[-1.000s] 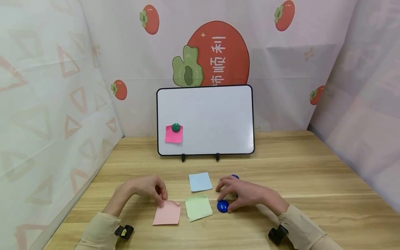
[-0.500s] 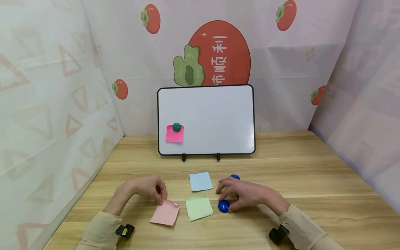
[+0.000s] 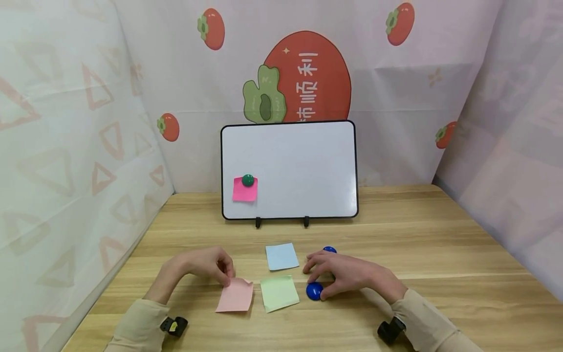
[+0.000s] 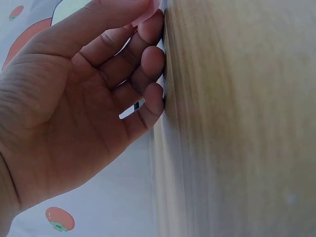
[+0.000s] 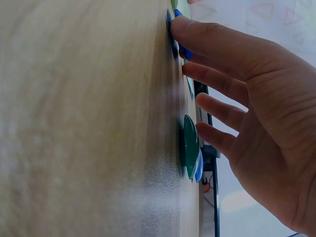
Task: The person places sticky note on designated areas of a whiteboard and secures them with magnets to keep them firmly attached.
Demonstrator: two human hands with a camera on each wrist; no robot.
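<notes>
My left hand (image 3: 206, 264) pinches a light pink sticky note (image 3: 235, 296) by its upper left corner; the note's upper right corner curls up. In the left wrist view, the other fingertips (image 4: 154, 96) rest at the tabletop. On the right, my right hand (image 3: 347, 271) holds a round blue magnet (image 3: 314, 291) between thumb and index finger, low at the table. Its other fingers spread over a green magnet (image 5: 190, 147), which the hand hides from the head view. Another blue magnet (image 3: 330, 250) lies just beyond that hand. Between the hands lie a pale green sticky note (image 3: 279, 293) and a light blue one (image 3: 282, 256).
At the back of the wooden table (image 3: 396, 220) a whiteboard (image 3: 303, 166) stands on small black feet. A bright pink sticky note (image 3: 244, 193) hangs at its lower left under a green magnet (image 3: 248, 180). Fabric backdrops (image 3: 88, 146) enclose the table.
The light pink note turned askew in the left hand, then swung back straighter and now sits slightly farther from the near table edge. The right hand has stayed at the blue magnet.
</notes>
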